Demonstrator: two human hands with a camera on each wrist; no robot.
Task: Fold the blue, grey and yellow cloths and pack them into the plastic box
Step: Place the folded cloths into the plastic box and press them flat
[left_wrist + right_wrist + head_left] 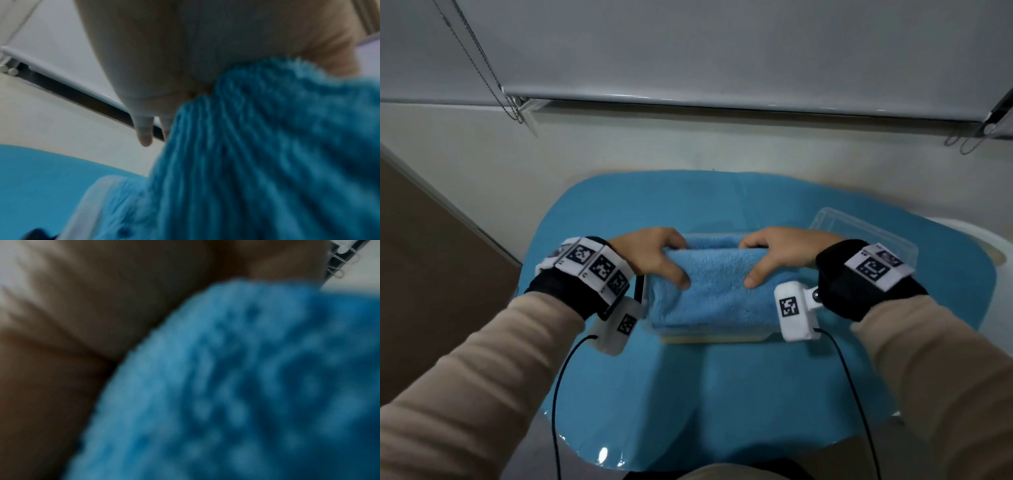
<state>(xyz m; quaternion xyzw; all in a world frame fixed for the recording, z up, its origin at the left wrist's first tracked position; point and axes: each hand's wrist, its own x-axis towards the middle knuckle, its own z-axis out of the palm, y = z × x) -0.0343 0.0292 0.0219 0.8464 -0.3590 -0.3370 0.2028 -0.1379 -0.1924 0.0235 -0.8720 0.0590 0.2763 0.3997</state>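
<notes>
The folded blue cloth (714, 291) is held over the box (767, 337) by the left hand (654, 255) and the right hand (779, 253), each pinching 1 far corner; a yellow layer (688, 340) is seen below it. If 1 side is released early, the fold could probably open; the edge could be caught on the rim.

Fluffy blue cloth (717, 291), clear glossy plastic box (767, 337)

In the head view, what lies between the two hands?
Only the folded blue cloth: the left hand and right hand grip its two ends over the plastic box. The head view shows this.
</notes>
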